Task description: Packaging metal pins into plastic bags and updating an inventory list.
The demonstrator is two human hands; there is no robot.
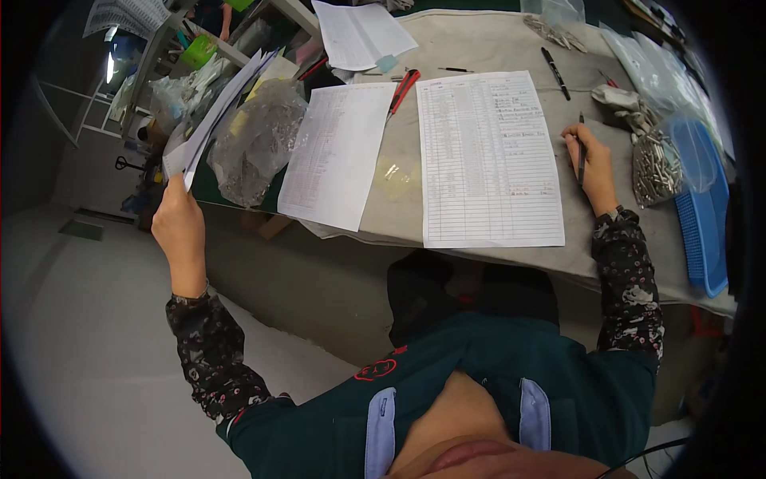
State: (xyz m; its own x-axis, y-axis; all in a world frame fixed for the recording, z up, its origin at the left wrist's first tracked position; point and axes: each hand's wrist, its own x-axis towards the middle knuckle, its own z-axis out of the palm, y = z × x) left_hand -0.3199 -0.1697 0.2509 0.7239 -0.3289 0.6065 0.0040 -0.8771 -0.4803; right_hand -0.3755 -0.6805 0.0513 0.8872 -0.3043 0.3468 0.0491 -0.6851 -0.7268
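Observation:
At the left, my left hand [179,219] is closed on the near corner of a stack of papers [214,120], which stands tilted beside a clear plastic bag [259,144] of small parts. My right hand [592,169] rests on the cloth-covered table with a dark pen [582,152] between its fingers, point end down toward the palm side. Just left of that hand lies a ruled form [488,172], partly filled with handwriting. A printed sheet [335,156] lies further left, reaching over the table's front edge.
A red utility knife [404,91] lies between the sheets, and another black pen [555,73] lies beyond the form. To the right are a bag of metal pins [657,169] and a blue plastic basket [702,231]. Loose papers [361,36] lie at the back.

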